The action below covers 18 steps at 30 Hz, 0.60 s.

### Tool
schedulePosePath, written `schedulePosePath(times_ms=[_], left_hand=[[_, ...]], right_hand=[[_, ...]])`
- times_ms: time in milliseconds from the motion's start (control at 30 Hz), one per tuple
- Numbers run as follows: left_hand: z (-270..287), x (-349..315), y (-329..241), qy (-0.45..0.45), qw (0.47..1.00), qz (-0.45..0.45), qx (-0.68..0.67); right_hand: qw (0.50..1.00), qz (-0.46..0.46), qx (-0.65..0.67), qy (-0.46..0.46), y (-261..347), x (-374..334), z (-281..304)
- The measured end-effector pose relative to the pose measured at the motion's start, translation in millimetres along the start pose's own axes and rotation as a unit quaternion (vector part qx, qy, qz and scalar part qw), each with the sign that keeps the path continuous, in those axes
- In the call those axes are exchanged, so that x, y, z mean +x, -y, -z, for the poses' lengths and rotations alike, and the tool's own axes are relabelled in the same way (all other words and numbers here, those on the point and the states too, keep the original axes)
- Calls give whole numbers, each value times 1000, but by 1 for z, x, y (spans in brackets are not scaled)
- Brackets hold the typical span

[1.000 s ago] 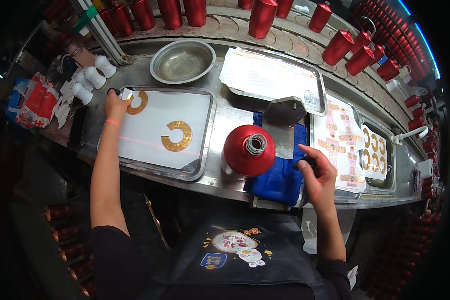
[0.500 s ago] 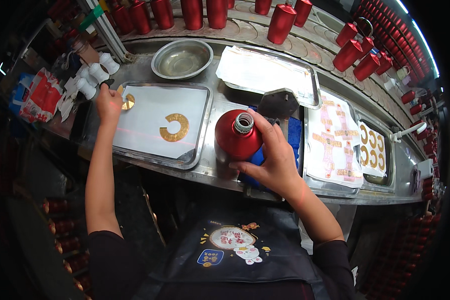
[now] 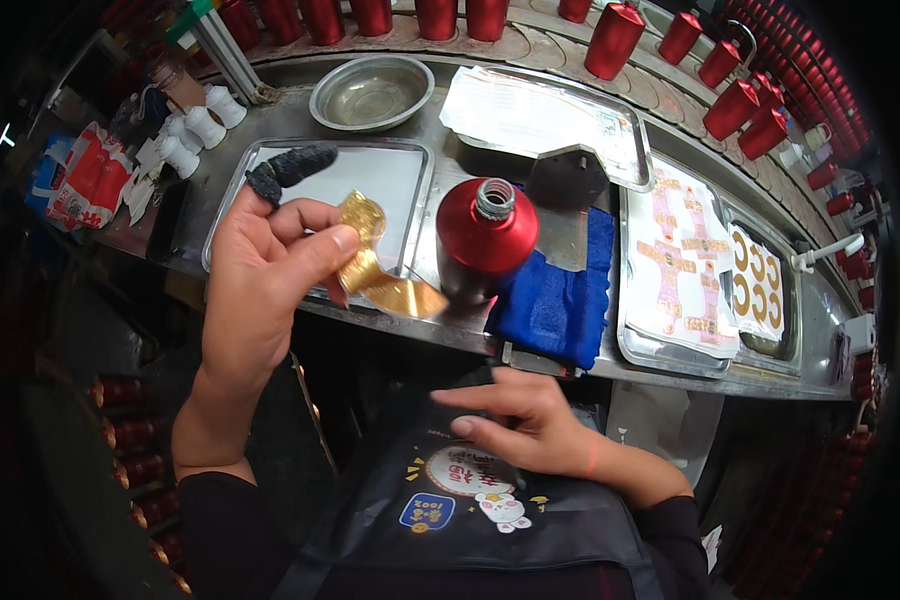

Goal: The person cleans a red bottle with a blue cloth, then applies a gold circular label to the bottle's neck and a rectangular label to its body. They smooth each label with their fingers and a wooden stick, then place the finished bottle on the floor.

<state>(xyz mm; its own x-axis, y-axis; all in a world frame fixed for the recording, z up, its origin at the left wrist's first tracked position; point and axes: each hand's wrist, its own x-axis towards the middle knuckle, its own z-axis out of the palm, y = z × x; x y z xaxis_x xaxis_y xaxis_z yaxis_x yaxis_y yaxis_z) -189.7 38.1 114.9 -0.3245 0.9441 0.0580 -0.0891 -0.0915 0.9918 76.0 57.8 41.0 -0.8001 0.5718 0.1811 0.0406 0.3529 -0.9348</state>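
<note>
My left hand (image 3: 270, 270), raised over the near part of the left tray (image 3: 428, 165), pinches a curved gold foil label (image 3: 363, 262) between thumb and fingers. Its lower end is smeared by motion. A black finger cot (image 3: 295, 170) covers the outstretched index finger. Just right of the label, a red metal bottle (image 3: 485, 235) stands upright on the steel counter, its threaded mouth uncapped. My right hand (image 3: 525, 420) is off the bottle, in front of my dark apron (image 3: 370, 530), fingers apart and holding nothing. The hand and label hide part of the tray's white sheet.
A blue cloth (image 3: 560, 310) and a dark angular block (image 3: 567, 178) sit right of the bottle. Beyond are a metal bowl (image 3: 372, 93), a paper-covered tray (image 3: 540, 115), pink-and-gold labels (image 3: 667, 270) and gold C-shaped labels (image 3: 757, 280). Red bottles (image 3: 615, 42) line the conveyor behind.
My left hand has come from the left tray's far left corner toward me and the bottle, carrying the gold label. My right hand has let go of the bottle and drawn back toward my apron.
</note>
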Motion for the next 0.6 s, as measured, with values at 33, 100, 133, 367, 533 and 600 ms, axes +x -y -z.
schedulePosePath(times_ms=[33, 100, 133, 367, 533, 600], left_hand=[[-10, -5, -2, 20, 999, 14, -36], [-28, -14, -1, 63, 993, 51, -84], [-36, -20, 1, 63, 993, 56, -83], [-76, -39, 35, 40, 993, 3, -108], [-87, -24, 61, -62, 993, -75, -66], [-84, -13, 68, -67, 994, -87, -18]], right_hand=[[999, -15, 37, 23, 0, 0, -7], [990, -46, 117, -66, 3, -2, -14], [957, -136, 251, -59, 6, -7, -10], [901, -148, 307, -267, 5, 0, 32], [975, -3, -69, -213, -6, 47, 74], [978, 23, -111, -174, -9, 65, 89]])
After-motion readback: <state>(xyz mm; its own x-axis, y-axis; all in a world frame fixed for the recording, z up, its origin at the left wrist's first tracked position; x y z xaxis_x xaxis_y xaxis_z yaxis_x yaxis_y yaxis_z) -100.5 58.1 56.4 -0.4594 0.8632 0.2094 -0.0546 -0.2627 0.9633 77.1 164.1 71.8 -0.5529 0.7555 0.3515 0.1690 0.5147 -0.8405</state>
